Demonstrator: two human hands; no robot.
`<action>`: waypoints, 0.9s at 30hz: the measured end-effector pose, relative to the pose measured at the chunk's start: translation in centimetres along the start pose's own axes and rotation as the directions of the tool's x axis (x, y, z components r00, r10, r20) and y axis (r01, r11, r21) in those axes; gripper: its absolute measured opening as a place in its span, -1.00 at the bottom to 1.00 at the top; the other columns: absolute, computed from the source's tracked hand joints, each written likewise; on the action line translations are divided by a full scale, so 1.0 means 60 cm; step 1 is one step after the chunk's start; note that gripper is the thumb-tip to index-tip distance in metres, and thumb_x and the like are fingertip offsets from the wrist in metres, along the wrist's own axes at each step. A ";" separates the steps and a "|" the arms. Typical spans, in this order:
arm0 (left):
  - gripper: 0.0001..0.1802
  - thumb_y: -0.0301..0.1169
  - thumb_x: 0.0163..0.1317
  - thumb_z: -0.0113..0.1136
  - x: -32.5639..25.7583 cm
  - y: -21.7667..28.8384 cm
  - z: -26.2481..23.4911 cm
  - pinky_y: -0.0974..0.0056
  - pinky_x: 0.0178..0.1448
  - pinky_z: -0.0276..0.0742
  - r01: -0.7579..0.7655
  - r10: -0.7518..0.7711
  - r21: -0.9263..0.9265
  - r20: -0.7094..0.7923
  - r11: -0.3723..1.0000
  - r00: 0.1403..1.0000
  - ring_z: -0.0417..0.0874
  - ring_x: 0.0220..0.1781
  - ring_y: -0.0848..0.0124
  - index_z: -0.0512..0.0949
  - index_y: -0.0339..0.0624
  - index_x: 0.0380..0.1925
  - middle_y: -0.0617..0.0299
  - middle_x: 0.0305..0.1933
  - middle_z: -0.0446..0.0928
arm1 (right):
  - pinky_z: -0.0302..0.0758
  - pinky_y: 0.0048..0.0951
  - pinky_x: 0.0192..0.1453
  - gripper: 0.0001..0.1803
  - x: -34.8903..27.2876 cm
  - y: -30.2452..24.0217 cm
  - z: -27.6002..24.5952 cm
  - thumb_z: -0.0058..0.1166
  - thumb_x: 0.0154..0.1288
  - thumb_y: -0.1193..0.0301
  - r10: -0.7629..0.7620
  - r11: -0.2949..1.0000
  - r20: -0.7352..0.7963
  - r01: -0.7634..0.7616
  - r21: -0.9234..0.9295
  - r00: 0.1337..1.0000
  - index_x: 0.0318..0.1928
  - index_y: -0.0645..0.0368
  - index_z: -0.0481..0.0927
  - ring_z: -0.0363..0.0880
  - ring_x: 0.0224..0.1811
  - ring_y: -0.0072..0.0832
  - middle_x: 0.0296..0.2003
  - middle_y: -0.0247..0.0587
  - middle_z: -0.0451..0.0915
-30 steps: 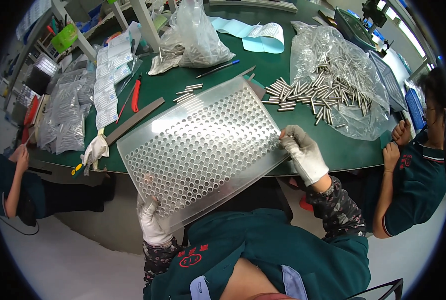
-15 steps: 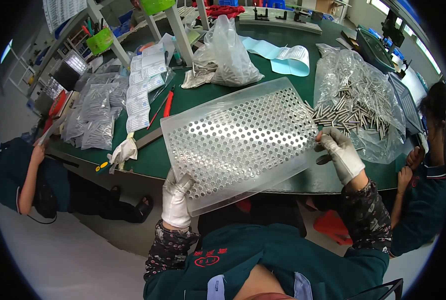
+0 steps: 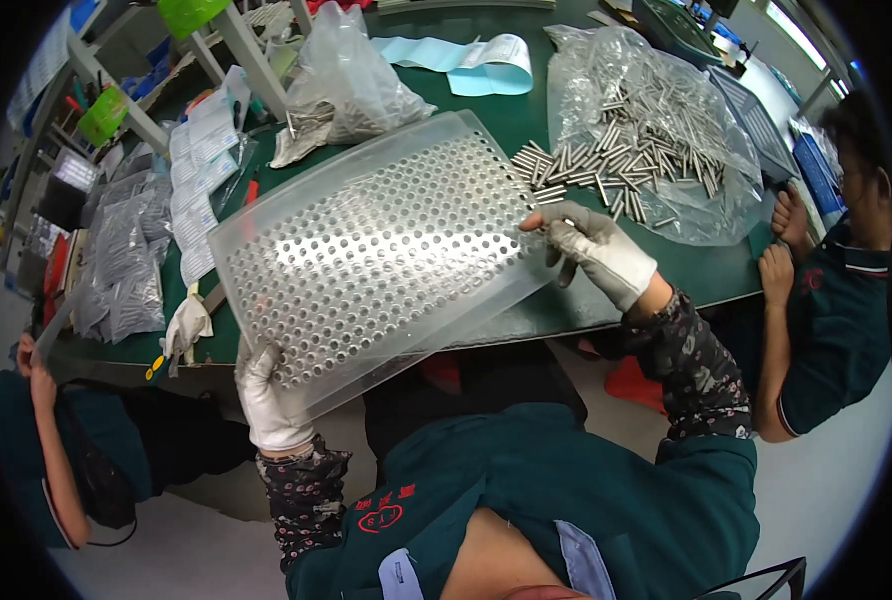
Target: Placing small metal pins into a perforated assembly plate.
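While both gloved hands lift the perforated tray clear of the green bench, the scene reads as follows.

Tray: translucent perforated plastic tray (image 3: pixel 386 250), held tilted above the bench edge, its far corner toward 12 o'clock and its near corner toward 7 o'clock; many holes appear to carry small metal pins.

Left hand: white-gloved left hand (image 3: pixel 271 395), closed on the tray's near corner at 7 o'clock, thumb on top.

Right hand: grey-gloved right hand (image 3: pixel 596 250), fingers curled on the tray's edge at 3 o'clock, pinching it.

Pins: loose metal pins (image 3: pixel 556 170) lie on the green table (image 3: pixel 526 110) just past the right hand, toward 1 o'clock; more lie on an open clear plastic bag (image 3: pixel 656 130) beyond them.

Neighbours: another person's white-gloved hand (image 3: pixel 188 325) rests at the table edge at 9 o'clock; a second person's bare hands (image 3: pixel 781 250) sit at 3 o'clock.

Step, as judged: the tray seems to be mid-handling, carried or tipped rather than being filled.

Next move, as judged: keeping the tray level would matter, since a steeper tilt could spill the seated pins; both grips need to stay firm on opposite edges.
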State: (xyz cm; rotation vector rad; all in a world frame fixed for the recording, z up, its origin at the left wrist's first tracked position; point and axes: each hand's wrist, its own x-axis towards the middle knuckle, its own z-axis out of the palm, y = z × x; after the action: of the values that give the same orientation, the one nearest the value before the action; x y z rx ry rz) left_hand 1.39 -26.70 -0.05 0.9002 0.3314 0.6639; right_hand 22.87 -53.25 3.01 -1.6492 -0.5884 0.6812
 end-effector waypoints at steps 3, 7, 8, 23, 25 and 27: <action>-0.42 -0.47 0.06 0.05 0.009 0.002 -0.004 0.10 0.18 0.27 0.030 -0.025 -0.047 0.097 0.998 0.995 0.37 0.10 0.19 0.18 -0.34 0.12 0.01 0.12 0.29 | 0.40 -0.65 -0.42 -0.48 0.001 0.009 -0.022 -0.27 0.28 0.04 -0.051 0.996 0.106 0.044 0.074 0.993 -0.03 0.22 0.41 0.39 -0.47 -0.65 -0.46 -0.35 0.41; -0.42 -0.47 0.07 0.06 0.007 0.000 -0.008 0.10 0.18 0.28 0.031 -0.030 -0.030 0.038 0.999 0.999 0.37 0.10 0.19 0.18 -0.34 0.12 0.01 0.11 0.30 | 0.39 -0.64 -0.38 -0.47 -0.006 -0.001 -0.014 -0.29 0.29 0.05 -0.059 0.998 0.079 0.057 0.034 0.995 -0.01 0.26 0.40 0.38 -0.47 -0.64 -0.47 -0.32 0.40; -0.42 -0.47 0.07 0.06 0.005 0.000 -0.005 0.10 0.18 0.28 0.032 -0.030 -0.031 0.038 0.999 0.999 0.37 0.10 0.19 0.18 -0.34 0.12 0.01 0.11 0.30 | 0.39 -0.64 -0.38 -0.47 -0.005 0.000 -0.012 -0.29 0.29 0.05 -0.058 0.998 0.079 0.056 0.033 0.995 -0.01 0.26 0.40 0.38 -0.47 -0.64 -0.47 -0.32 0.40; -0.42 -0.44 0.01 0.11 0.004 0.010 0.003 0.22 0.09 0.38 -0.006 0.006 0.060 -0.006 0.998 1.000 0.44 0.02 0.28 0.24 -0.34 0.08 0.05 0.05 0.36 | 0.45 -0.65 -0.48 -0.71 -0.004 -0.007 -0.005 -0.08 0.21 0.28 0.106 0.968 -0.041 -0.093 0.233 0.994 -0.24 0.28 0.46 0.39 -0.55 -0.67 -0.38 -0.28 0.48; -0.46 -0.45 0.03 0.08 0.006 0.011 -0.005 0.23 0.06 0.40 -0.002 0.005 0.078 -0.033 0.997 0.999 0.47 -0.02 0.31 0.25 -0.35 0.06 0.08 0.01 0.39 | 0.44 -0.64 -0.49 -0.71 -0.007 -0.015 -0.006 -0.10 0.23 0.24 0.082 0.974 -0.052 -0.069 0.218 0.995 -0.33 0.24 0.46 0.39 -0.56 -0.65 -0.55 -0.34 0.42; -0.47 -0.45 0.03 0.07 0.010 0.012 -0.011 0.24 0.06 0.40 -0.002 0.004 0.090 -0.027 0.996 1.000 0.47 -0.03 0.32 0.26 -0.36 0.05 0.09 -0.01 0.40 | 0.44 -0.64 -0.48 -0.71 -0.009 -0.024 -0.004 -0.10 0.23 0.23 0.073 0.976 -0.067 -0.057 0.211 0.995 -0.33 0.24 0.46 0.39 -0.56 -0.65 -0.55 -0.34 0.42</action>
State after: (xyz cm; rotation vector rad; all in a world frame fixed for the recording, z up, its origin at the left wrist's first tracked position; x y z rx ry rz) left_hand 1.18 -25.58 0.15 0.9784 0.3870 0.6688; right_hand 22.62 -53.54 4.53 -1.4952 -0.3963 0.7017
